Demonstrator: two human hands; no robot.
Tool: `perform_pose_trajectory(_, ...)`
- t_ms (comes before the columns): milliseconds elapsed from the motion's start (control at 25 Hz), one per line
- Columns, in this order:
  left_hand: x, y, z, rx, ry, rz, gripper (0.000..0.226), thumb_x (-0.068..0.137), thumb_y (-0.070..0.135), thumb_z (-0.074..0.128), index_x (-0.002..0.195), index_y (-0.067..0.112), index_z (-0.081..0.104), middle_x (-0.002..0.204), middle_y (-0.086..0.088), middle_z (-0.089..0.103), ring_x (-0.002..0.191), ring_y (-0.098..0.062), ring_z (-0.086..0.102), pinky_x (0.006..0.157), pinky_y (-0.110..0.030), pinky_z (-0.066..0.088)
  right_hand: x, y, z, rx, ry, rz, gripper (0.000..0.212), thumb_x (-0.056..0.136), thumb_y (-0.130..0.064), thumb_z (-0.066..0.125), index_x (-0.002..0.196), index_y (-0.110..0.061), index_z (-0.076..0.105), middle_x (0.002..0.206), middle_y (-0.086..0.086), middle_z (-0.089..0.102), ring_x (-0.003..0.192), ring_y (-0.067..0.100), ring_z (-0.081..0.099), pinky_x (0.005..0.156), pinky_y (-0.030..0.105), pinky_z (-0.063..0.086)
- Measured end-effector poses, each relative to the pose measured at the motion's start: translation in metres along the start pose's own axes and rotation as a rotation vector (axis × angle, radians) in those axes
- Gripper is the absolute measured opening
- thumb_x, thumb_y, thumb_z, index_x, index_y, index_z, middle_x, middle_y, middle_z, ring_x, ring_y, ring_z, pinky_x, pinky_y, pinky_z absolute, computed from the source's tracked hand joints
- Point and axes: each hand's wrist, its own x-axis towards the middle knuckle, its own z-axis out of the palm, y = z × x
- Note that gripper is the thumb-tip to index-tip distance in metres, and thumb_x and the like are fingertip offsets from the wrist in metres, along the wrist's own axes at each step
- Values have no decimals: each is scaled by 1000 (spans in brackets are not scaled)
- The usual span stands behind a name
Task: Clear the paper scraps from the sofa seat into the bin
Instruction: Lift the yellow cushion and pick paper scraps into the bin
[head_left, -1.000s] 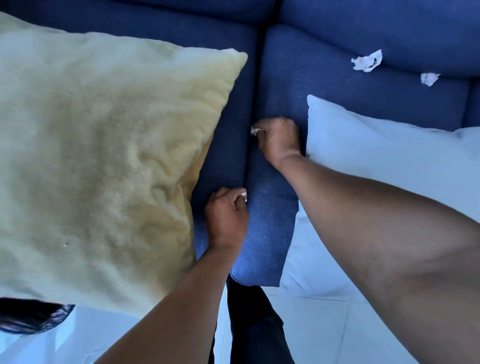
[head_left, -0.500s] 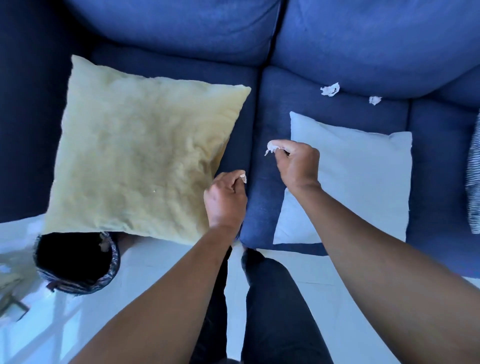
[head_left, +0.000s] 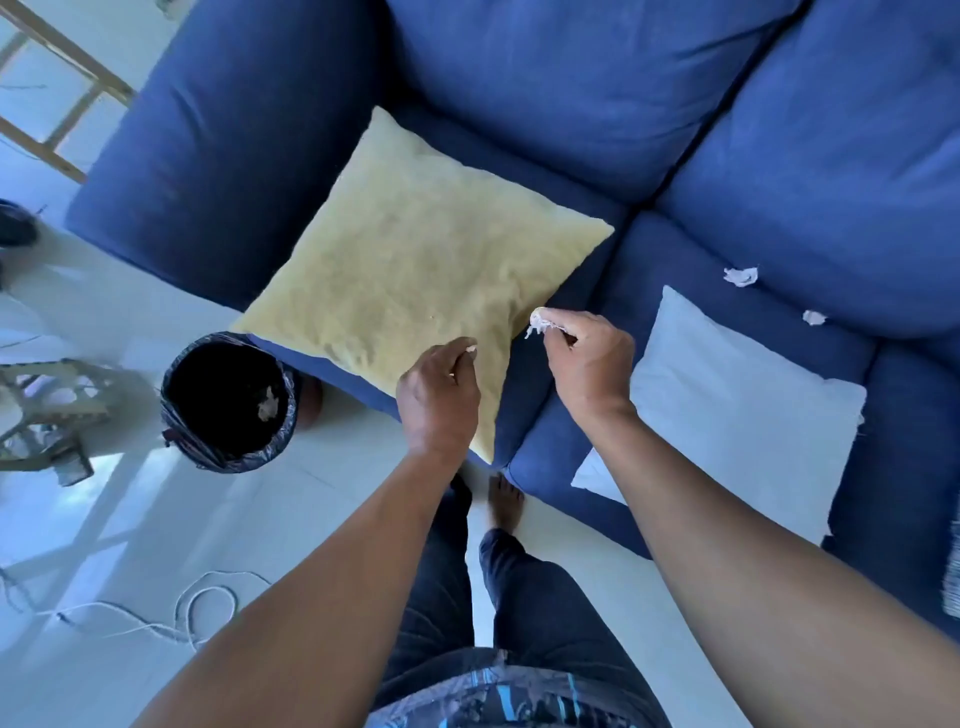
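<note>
My left hand (head_left: 439, 395) is closed on a small white paper scrap (head_left: 470, 349), held above the front edge of the yellow cushion (head_left: 415, 265). My right hand (head_left: 589, 358) pinches a larger crumpled white scrap (head_left: 540, 320) over the gap between the two seat cushions. Two more scraps (head_left: 741, 276) (head_left: 813, 317) lie on the blue sofa seat (head_left: 639, 291) near the backrest, behind the white cushion (head_left: 737, 410). The bin (head_left: 228, 402), lined with a dark bag, stands on the floor to the left with a scrap inside.
The blue sofa's armrest (head_left: 223, 156) rises behind the bin. A white cord (head_left: 208, 603) loops on the pale floor at lower left. A wooden frame (head_left: 57, 410) stands left of the bin. My legs and bare foot (head_left: 506, 506) are against the sofa front.
Both hands have lifted off the seat with their scraps and drawn back. My view has pulled up and swung left, so the bin is now fully in sight.
</note>
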Motion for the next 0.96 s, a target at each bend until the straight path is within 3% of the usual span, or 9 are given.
perform_pose_trajectory(240,-9,-58,-70,-10,110,-168,21,93,15,58,100,22,77,88,2,73,78,-21,65,71,-33,51,-28,-59,58,-24,-174,-177,25,85,-4,64,103,-15,79,99,2,78,93,22,71,85,41,57)
perform_pose_trajectory(480,-2,-164,-158,29,277,-354,20,93,18,58,99,22,77,84,0,73,77,-23,66,70,-31,50,-64,-132,169,-58,-341,-334,23,82,-3,61,94,-12,79,94,5,78,88,28,72,80,42,58)
perform_pose_trajectory(640,17,-235,-215,94,305,-444,18,91,19,59,96,21,77,82,-3,72,77,-26,65,66,-27,37,-92,-171,246,-108,-451,-402,21,80,-10,57,83,-18,76,81,4,75,77,28,68,71,42,56)
perform_pose_trajectory(800,35,-294,-272,86,377,-486,21,92,21,61,105,22,78,98,-4,76,88,-25,69,76,-28,46,-119,-208,326,-125,-517,-451,20,78,-6,63,87,-16,79,75,9,72,70,31,65,64,43,54)
perform_pose_trajectory(960,52,-340,-295,64,421,-556,22,91,18,61,103,22,78,98,-4,76,88,-24,69,79,-28,46,-129,-228,391,-151,-544,-439,21,78,-7,66,91,-15,80,83,11,76,77,32,70,71,43,57)
